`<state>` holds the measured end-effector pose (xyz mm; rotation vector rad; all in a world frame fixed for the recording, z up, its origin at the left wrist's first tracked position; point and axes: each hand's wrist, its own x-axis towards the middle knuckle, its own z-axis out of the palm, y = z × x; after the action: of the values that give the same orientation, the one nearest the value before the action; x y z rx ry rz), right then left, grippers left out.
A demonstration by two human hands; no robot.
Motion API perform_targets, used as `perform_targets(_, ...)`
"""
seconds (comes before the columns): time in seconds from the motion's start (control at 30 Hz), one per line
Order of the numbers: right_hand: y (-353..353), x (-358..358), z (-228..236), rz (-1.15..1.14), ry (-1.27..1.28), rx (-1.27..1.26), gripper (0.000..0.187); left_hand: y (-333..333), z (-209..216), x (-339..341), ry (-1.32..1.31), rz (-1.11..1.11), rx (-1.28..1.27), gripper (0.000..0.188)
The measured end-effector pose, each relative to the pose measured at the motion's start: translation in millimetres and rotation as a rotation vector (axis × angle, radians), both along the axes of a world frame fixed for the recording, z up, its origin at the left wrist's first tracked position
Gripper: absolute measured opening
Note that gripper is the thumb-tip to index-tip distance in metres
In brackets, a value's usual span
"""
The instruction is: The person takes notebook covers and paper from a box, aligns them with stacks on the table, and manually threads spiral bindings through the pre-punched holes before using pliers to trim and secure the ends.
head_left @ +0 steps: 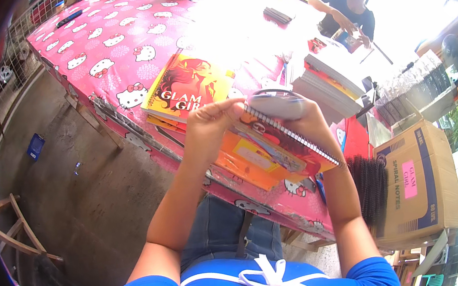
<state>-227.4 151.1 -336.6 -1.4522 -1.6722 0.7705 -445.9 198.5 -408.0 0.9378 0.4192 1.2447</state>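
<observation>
Gripping spiral notebook [283, 142], both hands' fingers [225, 109] clamped, brown carton [417, 183] with pink label right

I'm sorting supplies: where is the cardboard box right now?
In the head view the cardboard box stands at the right, past the corner of the pink table, beside the person's right forearm and a bundle of dark spiral bindings.

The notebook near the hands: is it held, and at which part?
Yes. Both hands hold the spiral notebook. The left hand grips its upper end near the wire binding; the right hand supports it from the other side, also holding a grey tool.
</observation>
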Motion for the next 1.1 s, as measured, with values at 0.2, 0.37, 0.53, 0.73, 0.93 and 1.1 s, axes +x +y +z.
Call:
perform_targets(0.2,-36.6,45.8,-57.2,-0.286,-0.599,0.27,0.05,9.4,15.7,-1.4,0.026,-0.168,-0.022,0.019)
perform_targets(0.37,-139.4,79.8,-82.5,-0.384,-0.689,0.069,0.053,17.4,55.5,13.9,0.251,0.034,0.557,0.021)
perform_targets(0.53,-203.0,86.0,-111.3,-0.535,-0.648,-0.068,0.056,-7.4,129.2,-48.0,-0.087,0.596,1.162,0.021)
perform_targets(0.73,-207.1,52.1,-101.8,-0.63,-0.785,0.077,0.048,-83.7,58.3,9.5,0.578,0.172,1.266,0.034)
perform_targets(0.93,-193.8,-16.9,-40.8,-0.319,-0.203,0.285,0.047,-99.0,18.0,25.4,0.487,0.258,0.927,0.028)
perform_targets(1.1,-176.9,-34.7,-29.1,-0.279,-0.233,0.412,0.042,-100.9,23.3,25.8,0.523,0.222,0.926,0.025)
